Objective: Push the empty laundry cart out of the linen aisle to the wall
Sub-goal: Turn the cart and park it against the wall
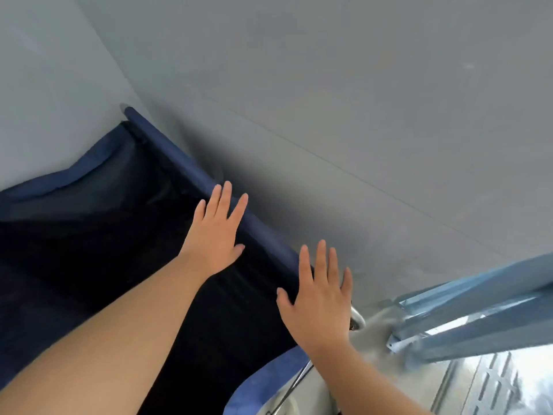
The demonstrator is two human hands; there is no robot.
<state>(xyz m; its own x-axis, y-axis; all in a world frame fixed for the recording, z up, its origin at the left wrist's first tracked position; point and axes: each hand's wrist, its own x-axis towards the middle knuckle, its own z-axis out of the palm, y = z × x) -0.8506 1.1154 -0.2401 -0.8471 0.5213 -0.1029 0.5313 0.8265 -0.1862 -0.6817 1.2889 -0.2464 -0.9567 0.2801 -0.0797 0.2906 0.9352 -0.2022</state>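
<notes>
In the head view the cart (179,163), a dark blue bag on a frame, stands with its far rim just beside the grey wall (329,85), and the left hand (215,232) and right hand (320,298) are spread flat over that rim, fingers straight, grasping nothing, with a metal rack (478,310) to the right.

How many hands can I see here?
2. The left hand is spread open over the blue rail of the laundry cart; the right hand is spread open further along that rail, beside the metal rack.
</notes>
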